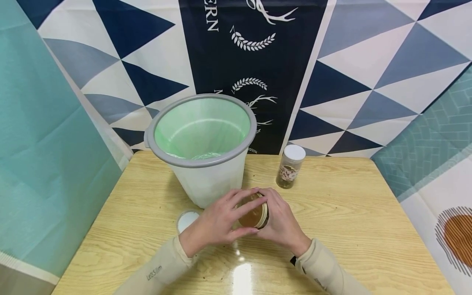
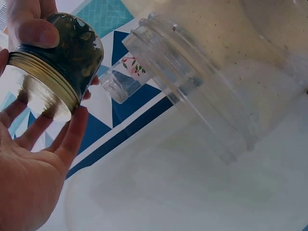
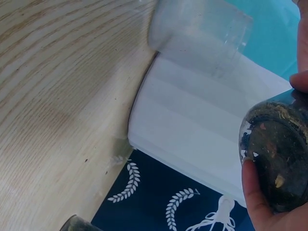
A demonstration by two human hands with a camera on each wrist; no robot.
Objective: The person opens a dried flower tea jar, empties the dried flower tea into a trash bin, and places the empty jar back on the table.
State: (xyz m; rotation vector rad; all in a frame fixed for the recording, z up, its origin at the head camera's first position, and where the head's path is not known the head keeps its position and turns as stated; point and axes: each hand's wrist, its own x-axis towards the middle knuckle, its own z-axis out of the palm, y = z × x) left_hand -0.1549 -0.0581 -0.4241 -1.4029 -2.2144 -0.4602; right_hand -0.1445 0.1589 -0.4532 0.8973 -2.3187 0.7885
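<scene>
Between both hands a glass jar (image 2: 84,43) with dark, leafy-looking contents is held tilted, its gold lid (image 1: 248,219) facing the left hand. My left hand (image 1: 215,219) spreads its curved fingers and thumb around the lid's rim. My right hand (image 1: 278,223) grips the jar's glass body, thumb along its side in the left wrist view. Close to the left wrist stands a clear plastic jar (image 2: 192,82) with a wide open mouth; in the head view the left hand and sleeve hide most of it.
A white trash bin (image 1: 214,184) with a grey rim and a greenish liner stands just beyond the hands. Right of it is a clear jar (image 1: 289,172) with a white cap and floral label. The wooden table (image 1: 350,229) meets patterned cloth walls at the back.
</scene>
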